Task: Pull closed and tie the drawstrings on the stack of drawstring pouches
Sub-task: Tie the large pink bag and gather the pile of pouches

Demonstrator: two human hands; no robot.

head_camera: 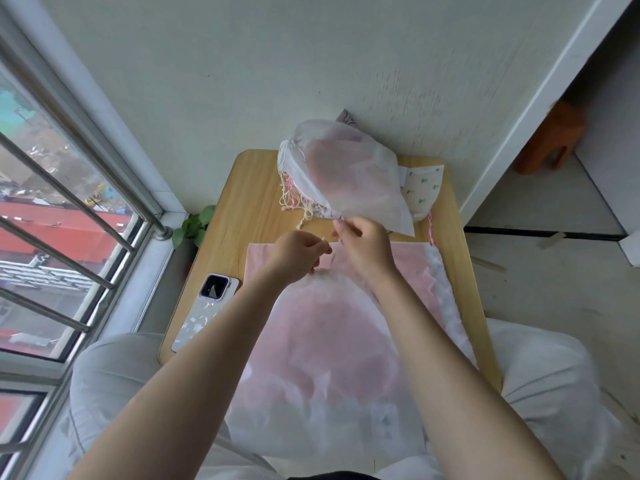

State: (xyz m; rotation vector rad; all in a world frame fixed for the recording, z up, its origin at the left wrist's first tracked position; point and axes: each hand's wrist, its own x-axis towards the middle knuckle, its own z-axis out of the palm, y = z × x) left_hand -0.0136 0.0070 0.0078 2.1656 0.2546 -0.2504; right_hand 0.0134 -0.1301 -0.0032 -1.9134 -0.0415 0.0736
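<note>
Near pouch (332, 358): translucent white, pink contents, lying on counter (249, 199).
Far pile (343, 174): tied pouches.
Drawstring (323, 241): pinched by left hand (298, 252) and right hand (363, 249), fingers curled.

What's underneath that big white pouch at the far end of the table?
Under the white pouch lie more pouches: tasselled cream and pink drawstrings stick out left, a leaf-print pouch right. How many are in the pile is covered.
</note>
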